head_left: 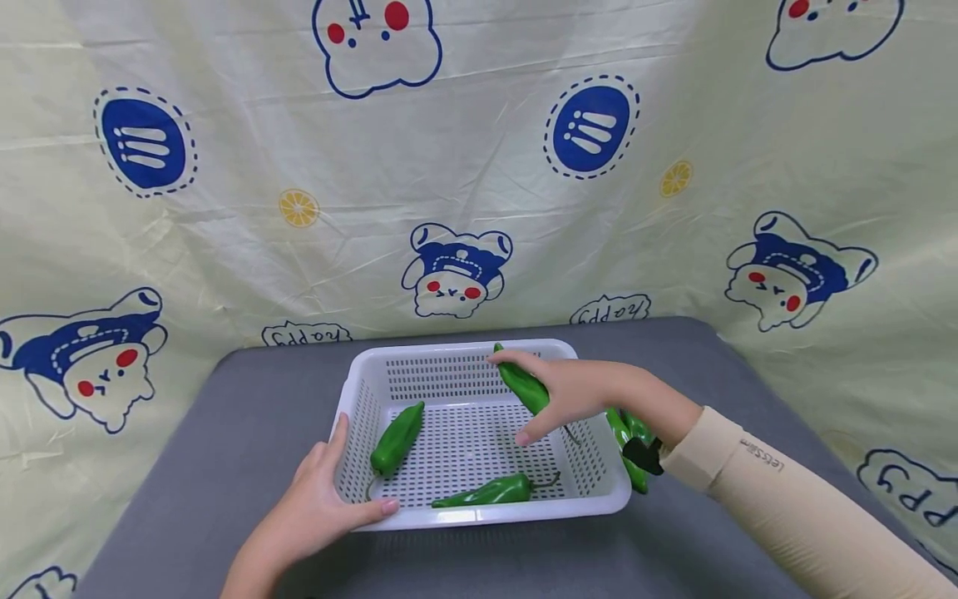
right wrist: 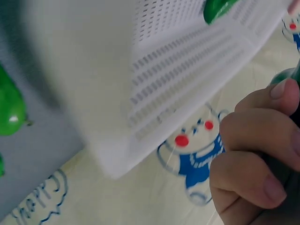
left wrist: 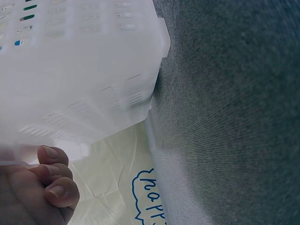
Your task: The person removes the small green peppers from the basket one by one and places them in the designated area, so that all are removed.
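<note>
A white perforated plastic basket (head_left: 479, 517) stands over the grey surface. My left hand (head_left: 318, 491) grips its near left corner, thumb over the front rim; in the left wrist view several fingers (left wrist: 58, 190) curl beneath that rim. Above the basket's right side, my right hand (head_left: 576, 391) holds a green pepper (head_left: 521, 384) between fingers and thumb, its thin stem hanging below. The right wrist view shows those fingers (right wrist: 248, 164) bent round it, most of the pepper hidden. Inside the basket lie one pepper (head_left: 397, 441) at left and another (head_left: 490, 492) along the front.
More green peppers (head_left: 636, 480) lie on the grey tabletop (head_left: 187, 499) just right of the basket, partly covered by the right wrist and its dark strap (head_left: 642, 455). A cream printed curtain (head_left: 479, 166) hangs behind and at both sides.
</note>
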The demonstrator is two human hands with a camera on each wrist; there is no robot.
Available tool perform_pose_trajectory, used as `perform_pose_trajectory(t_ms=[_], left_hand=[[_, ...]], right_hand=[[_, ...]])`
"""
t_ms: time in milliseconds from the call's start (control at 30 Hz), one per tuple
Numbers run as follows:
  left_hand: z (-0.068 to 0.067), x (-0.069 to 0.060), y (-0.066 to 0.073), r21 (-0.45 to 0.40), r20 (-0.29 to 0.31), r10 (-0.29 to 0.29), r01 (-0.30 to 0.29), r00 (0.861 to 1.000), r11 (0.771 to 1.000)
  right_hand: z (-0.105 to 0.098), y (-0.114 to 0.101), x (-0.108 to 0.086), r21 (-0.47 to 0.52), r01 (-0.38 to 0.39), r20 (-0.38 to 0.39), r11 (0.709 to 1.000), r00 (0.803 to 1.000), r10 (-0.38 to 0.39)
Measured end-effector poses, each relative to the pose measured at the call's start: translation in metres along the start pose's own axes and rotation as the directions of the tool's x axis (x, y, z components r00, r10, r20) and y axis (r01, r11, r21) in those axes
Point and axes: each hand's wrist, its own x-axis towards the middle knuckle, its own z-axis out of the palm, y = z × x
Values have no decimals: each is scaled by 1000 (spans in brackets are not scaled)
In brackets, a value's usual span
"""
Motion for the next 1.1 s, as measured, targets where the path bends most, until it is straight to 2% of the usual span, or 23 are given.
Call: perform_pose_trajectory(t_ms=[200,333,433,567,767,933,1100], left_hand=[[0,0,1,5,0,-9,9,1000,1000],[0,1,2,-3,4,-10,10,1000,1000],[-1,1,2,-10,3,-3,3,1000,1000],[-2,1,2,-11,4,1,-1,1000,1000],[-3,-1,2,-15,8,0,0,1000,1000],[-3,-1,2,-4,1,1,-1,1000,1000],[-3,-1,4,-7,3,-4,4,1000,1000]], right_hand=[[-6,29,-25,174,17,-59,985,998,-7],[-10,50,-40,238,38,-97,971,995,-15],[-12,69,-51,198,-1,-145,980,989,31],[-15,98,-59,102,-105,-212,989,969,125],[-8,132,-59,60,-229,-215,972,947,237],[6,143,-53,-13,-323,-208,946,926,314],[19,146,-50,-132,-378,-210,916,914,347]])
